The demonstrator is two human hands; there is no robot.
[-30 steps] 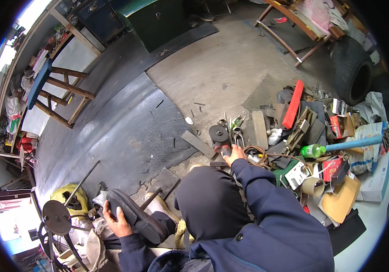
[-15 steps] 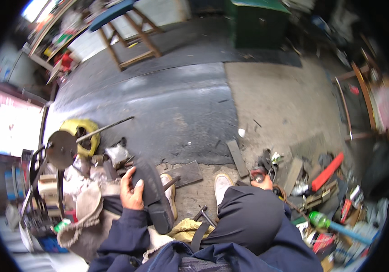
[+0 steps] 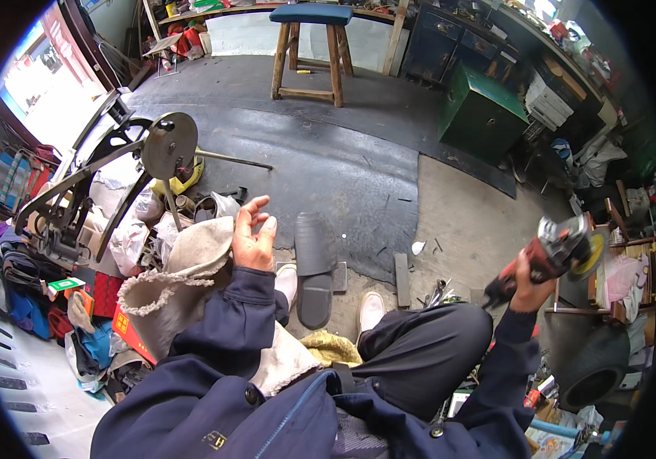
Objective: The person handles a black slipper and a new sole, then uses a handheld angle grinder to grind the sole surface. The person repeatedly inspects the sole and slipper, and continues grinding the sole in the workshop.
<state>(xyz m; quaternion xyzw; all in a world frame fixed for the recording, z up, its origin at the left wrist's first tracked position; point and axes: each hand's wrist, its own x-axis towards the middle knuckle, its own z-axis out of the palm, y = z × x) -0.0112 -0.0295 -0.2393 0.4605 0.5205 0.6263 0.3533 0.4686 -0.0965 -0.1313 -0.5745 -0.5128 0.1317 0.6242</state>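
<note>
My left hand is raised at centre left, fingers loosely apart and holding nothing, beside a beige cloth. Just beyond its wrist, a dark grey slide sandal lies low between my white shoes, toward the floor. At right, my right hand grips a red and black angle grinder, its yellowish disc facing away to the right. A cast-iron shoe-repair machine with a round wheel stands left of my left hand. A piece of yellow cloth shows by my knee.
A blue-topped wooden stool stands on the dark mat. A green metal box is at back right. Bags and mixed clutter crowd the left; a tyre and wooden furniture are at right. An open doorway is at upper left.
My right hand has lifted the grinder from the floor pile. My left hand has let go of the sandal, which now lies between the shoes. The view has swung upright and rightward.
</note>
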